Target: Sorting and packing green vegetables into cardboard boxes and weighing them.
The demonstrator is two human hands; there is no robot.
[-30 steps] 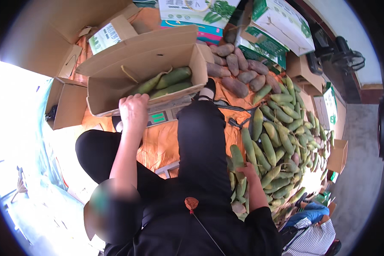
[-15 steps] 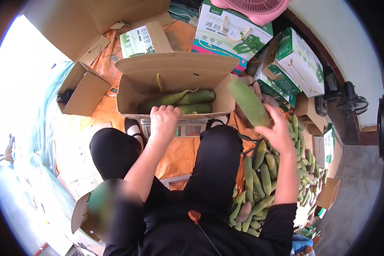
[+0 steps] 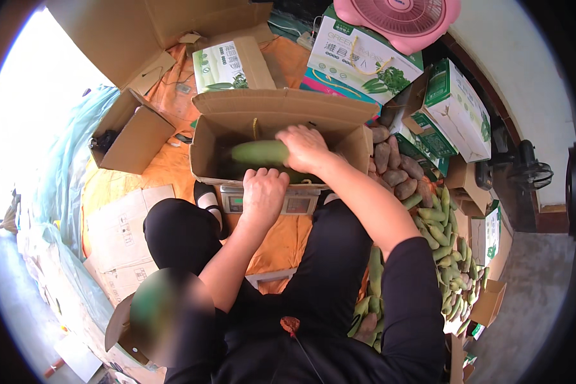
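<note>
A green radish (image 3: 257,152) lies lengthwise in my right hand (image 3: 303,147), lowered inside an open cardboard box (image 3: 281,102). My fingers wrap round its right end. Under it in the box are other green radishes, mostly hidden by the held one and my hands. My left hand (image 3: 264,191) is closed over the near rim of the box, its fingers curled to the inside. The box rests on a scale (image 3: 299,203) with small displays along its front, between my feet.
Loose green radishes (image 3: 457,272) are heaped at my right, with reddish-brown sweet potatoes (image 3: 397,171) beyond. Printed cartons (image 3: 457,115) stand at the back right, a pink fan (image 3: 400,19) above them. To the left are an open carton (image 3: 137,134) and flattened cardboard (image 3: 125,224) on orange sheeting.
My right hand has carried the green radish from beside the box's right end leftward into it. My left hand keeps its hold on the rim.
</note>
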